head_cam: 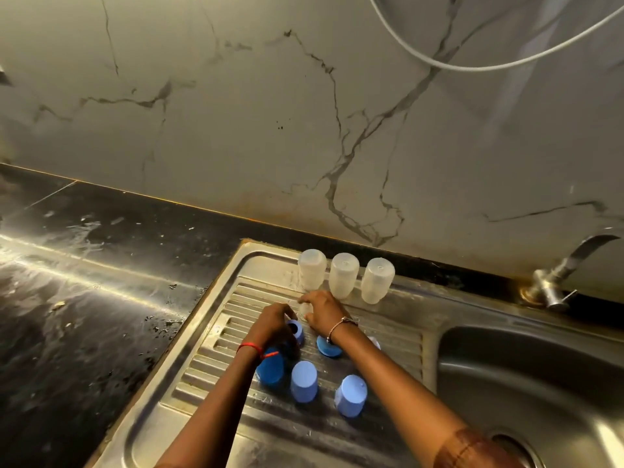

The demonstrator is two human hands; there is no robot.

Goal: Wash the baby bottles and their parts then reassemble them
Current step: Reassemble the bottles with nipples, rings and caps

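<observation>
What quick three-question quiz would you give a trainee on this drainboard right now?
1. How many clear bottles stand upside down in the row at the back of the drainboard?
2. True or false: the light blue caps are fitted onto those bottles.
3. What does the left hand hold? A) a blue ring B) a sponge C) the tap handle
Key: 1) three; 2) false, the caps stand apart from the bottles, nearer the person; 3) A.
</observation>
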